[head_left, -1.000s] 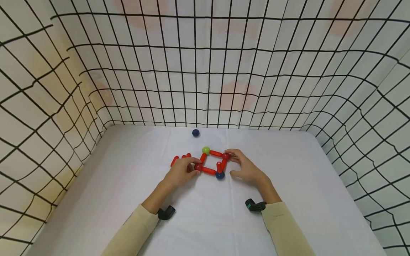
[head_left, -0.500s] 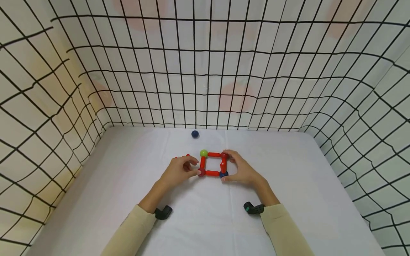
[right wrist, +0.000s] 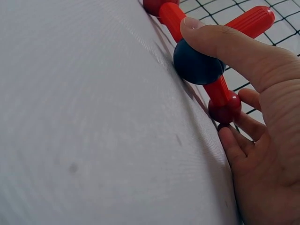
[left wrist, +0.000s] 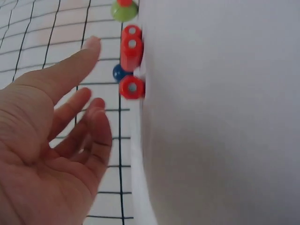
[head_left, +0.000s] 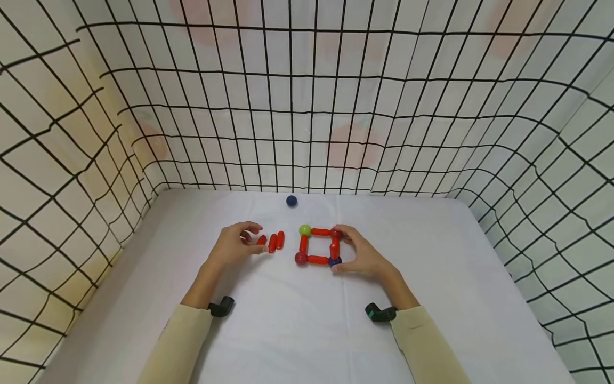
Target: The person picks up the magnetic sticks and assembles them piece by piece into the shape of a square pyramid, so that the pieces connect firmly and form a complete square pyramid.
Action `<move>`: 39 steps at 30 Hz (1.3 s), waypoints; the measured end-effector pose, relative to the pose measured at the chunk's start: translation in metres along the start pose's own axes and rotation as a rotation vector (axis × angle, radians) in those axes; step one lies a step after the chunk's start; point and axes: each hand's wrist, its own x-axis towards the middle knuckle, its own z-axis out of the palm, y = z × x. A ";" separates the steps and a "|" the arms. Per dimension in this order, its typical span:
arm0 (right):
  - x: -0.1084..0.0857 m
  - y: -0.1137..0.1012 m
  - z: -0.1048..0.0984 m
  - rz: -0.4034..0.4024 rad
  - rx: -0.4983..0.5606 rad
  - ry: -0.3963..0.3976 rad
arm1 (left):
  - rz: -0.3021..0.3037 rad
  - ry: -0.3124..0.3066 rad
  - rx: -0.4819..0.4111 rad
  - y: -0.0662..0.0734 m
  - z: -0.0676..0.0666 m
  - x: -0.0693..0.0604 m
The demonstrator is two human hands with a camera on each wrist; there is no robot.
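A square of red rods [head_left: 317,260] with balls at its corners lies on the white table: green [head_left: 305,230] back left, red [head_left: 300,258] front left, red back right, dark blue [right wrist: 199,63] front right. One more red rod [right wrist: 253,22] sticks up from that blue ball. My right hand [head_left: 364,256] grips the right side, thumb on the blue ball, fingers at the back red ball [right wrist: 226,108]. My left hand [head_left: 232,245], fingers loosely bent and apart, is beside three loose red rods [head_left: 272,243]; in the left wrist view nothing is between thumb and fingers [left wrist: 101,131].
A loose dark blue ball [head_left: 291,201] lies near the table's back edge. Black grid netting [head_left: 312,112] over white cloth stands around the back and both sides of the white table [head_left: 297,330].
My left hand has let go of the front-left red ball and moved left to the loose rods. The square was turned straighter; my right thumb came onto the blue ball and stays there.
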 end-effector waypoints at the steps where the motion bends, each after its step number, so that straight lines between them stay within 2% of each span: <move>1: 0.000 0.000 0.000 -0.001 0.002 0.000 | -0.010 -0.007 0.006 -0.001 -0.001 0.000; 5: 0.000 0.001 0.000 0.004 0.003 -0.001 | -0.043 -0.039 0.041 -0.004 -0.002 -0.001; 13: -0.001 -0.002 0.000 0.026 0.007 -0.001 | -0.058 -0.047 0.139 -0.006 -0.003 -0.001; 17: 0.000 -0.002 0.000 0.023 0.003 0.001 | -0.055 -0.059 0.146 -0.003 -0.005 -0.002; 20: -0.001 -0.003 0.000 0.019 0.004 -0.003 | -0.026 -0.061 0.122 -0.002 -0.006 -0.002; 23: -0.002 -0.004 0.000 0.018 0.007 -0.004 | 0.034 -0.054 0.074 0.000 -0.004 -0.002; 27: -0.002 -0.004 0.000 0.019 0.008 -0.003 | 0.095 -0.065 -0.037 0.006 0.003 -0.002; 32: -0.002 -0.004 0.000 0.034 0.003 0.000 | 0.132 -0.108 -0.156 0.020 0.015 -0.001; 39: -0.003 -0.004 0.000 0.033 0.001 0.002 | 0.202 -0.147 -0.187 0.035 0.037 -0.002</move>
